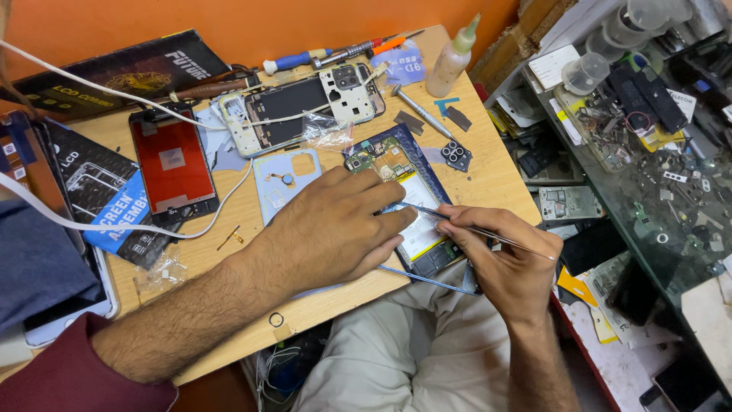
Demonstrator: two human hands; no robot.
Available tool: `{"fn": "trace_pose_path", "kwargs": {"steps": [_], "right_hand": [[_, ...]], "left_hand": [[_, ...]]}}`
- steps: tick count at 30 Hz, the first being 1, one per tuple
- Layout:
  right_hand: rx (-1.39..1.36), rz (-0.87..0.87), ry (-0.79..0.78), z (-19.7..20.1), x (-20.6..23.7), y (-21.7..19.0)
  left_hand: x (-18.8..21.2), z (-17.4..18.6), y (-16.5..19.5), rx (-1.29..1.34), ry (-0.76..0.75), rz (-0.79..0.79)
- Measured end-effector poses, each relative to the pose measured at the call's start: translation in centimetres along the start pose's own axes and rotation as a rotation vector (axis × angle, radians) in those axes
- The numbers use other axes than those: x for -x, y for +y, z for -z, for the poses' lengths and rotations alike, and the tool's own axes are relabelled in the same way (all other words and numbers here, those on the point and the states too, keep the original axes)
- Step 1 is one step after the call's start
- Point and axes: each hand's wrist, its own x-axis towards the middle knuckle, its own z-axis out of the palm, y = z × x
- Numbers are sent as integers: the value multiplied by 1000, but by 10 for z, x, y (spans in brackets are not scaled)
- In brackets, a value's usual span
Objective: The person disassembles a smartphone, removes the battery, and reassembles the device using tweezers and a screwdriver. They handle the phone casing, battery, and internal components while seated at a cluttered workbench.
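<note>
1. Opened phone (404, 200) lies back-up near the table's front edge, at about 3 o'clock from the table's centre; its green circuit board and pale battery are exposed. Judged light, thin and rigid, but fragile inside: best held by the frame edges, never by the board or battery.
2. At 9 o'clock on the wooden table (488, 164), a dark printed box (103, 200) of matte card lies flat; a white cable (114, 227) crosses it.
3. Just right of it, a red-faced screen panel (172, 164) lies flat, glossy and glass-like.
4. At 12 o'clock, a second stripped phone frame (301, 107) shows a dark panel and white plastic mid-frame; screwdrivers lie behind it.
5. Left hand (328, 229) rests palm-down on the opened phone's left side, fingers spread and pressing, steadying it, not clenched.
6. Right hand (499, 255) pinches slim metal tweezers (457, 223) between thumb and forefingers; the tips point at 9 o'clock over the battery area.
7. At 1 o'clock, a small plastic squeeze bottle (451, 61) with a tapered nozzle stands upright.
8. Beyond the table, at 3 o'clock, a glass-topped counter (675, 229) holds scattered small parts.
</note>
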Motion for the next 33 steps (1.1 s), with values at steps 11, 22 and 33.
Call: {"fn": "trace_pose_path", "kwargs": {"steps": [11,22,33], "right_hand": [[-30,-19,8,0,0,0],[41,3,15,-1,1,-3],[102,38,-1,-1,-2,-8]], "left_hand": [[0,-1,0,-1,-1,4],[2,-2,0,-6,-7,3],[1,-2,-1,-14,-7,1]]}}
